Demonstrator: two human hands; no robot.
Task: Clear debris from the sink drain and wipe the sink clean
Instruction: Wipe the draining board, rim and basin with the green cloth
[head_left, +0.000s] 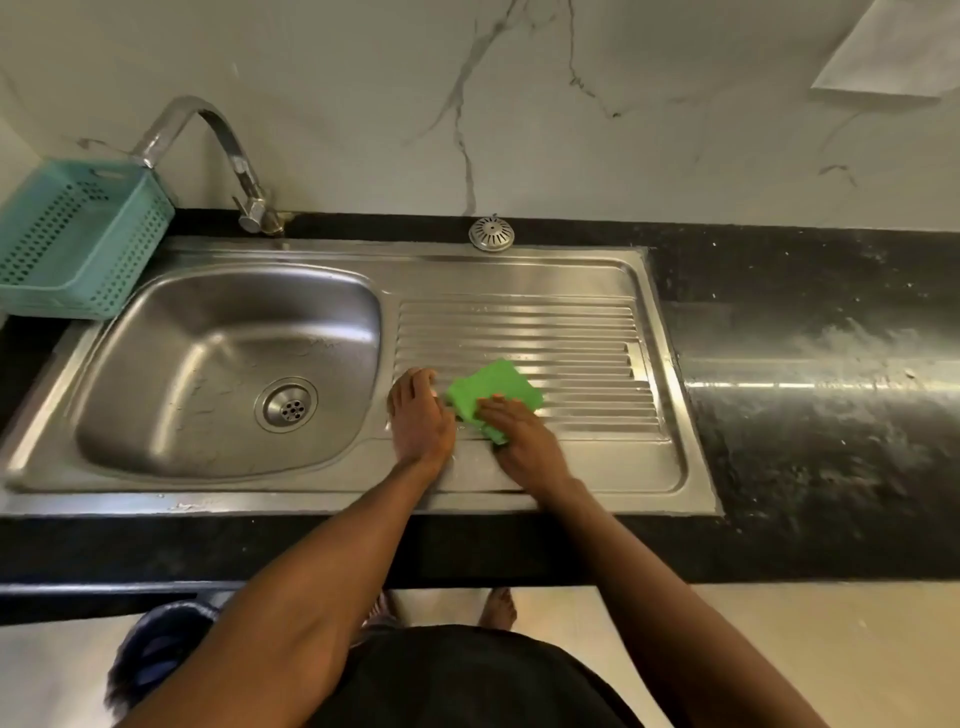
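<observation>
The stainless steel sink unit (571, 270) is sitting in a black stone counter (805, 415), its ribbed draining board running to the raised right rim. The steel basin (208, 364) is showing only its round drain (286, 405). The perforated teal plastic basket (78, 239) is standing at the basin's left. On the ribs, the right hand (522, 441) is pressing flat, straight fingers (493, 408) on the folded green cloth (493, 389); the left hand (420, 415) is resting open just beside it.

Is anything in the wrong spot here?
Yes. The round metal strainer cover lies on the black counter behind the drainboard, not over the drain, whose holes show bare.
</observation>
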